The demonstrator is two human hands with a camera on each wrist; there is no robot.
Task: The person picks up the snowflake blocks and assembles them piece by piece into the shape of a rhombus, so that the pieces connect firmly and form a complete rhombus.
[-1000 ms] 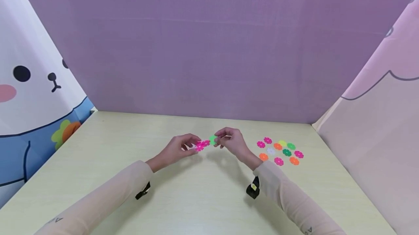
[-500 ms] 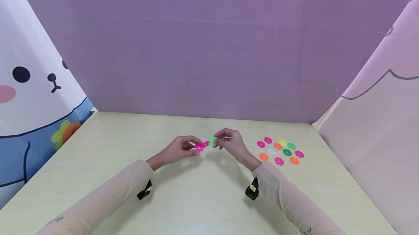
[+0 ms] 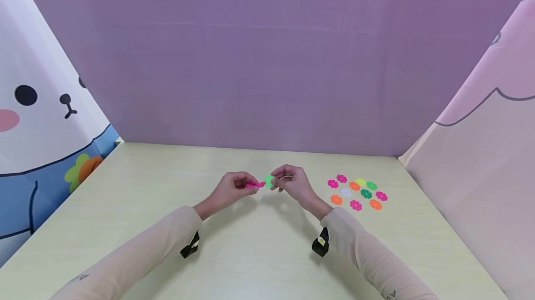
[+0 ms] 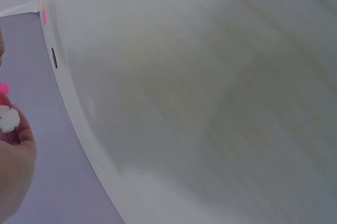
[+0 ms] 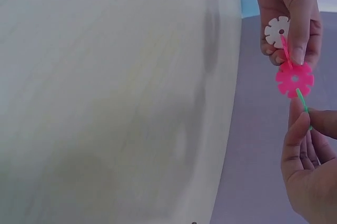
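Note:
My left hand [image 3: 230, 191] pinches a small chain of flower-shaped notched plastic discs. In the right wrist view the chain shows a white disc [image 5: 271, 34], a pink disc seen edge-on [image 5: 285, 49], and a pink disc facing the camera [image 5: 284, 80]. Thumb and fingers of my right hand [image 3: 294, 184] pinch a bright green disc [image 3: 269, 180]. Edge-on in the right wrist view, the green disc meets the rim of the facing pink disc. Only part of the left hand and the white disc appear at the left wrist view's edge.
On the light wooden table [image 3: 251, 253], right of my right hand, lie several loose discs, among them an orange disc [image 3: 375, 204], a dark green disc [image 3: 366, 193] and a yellow disc [image 3: 361, 182]. A purple panel [image 3: 267, 58] stands along the back edge.
My left hand has turned and shifted slightly right, so its pink discs now look flatter from the head view. The right hand has moved slightly left with the green disc.

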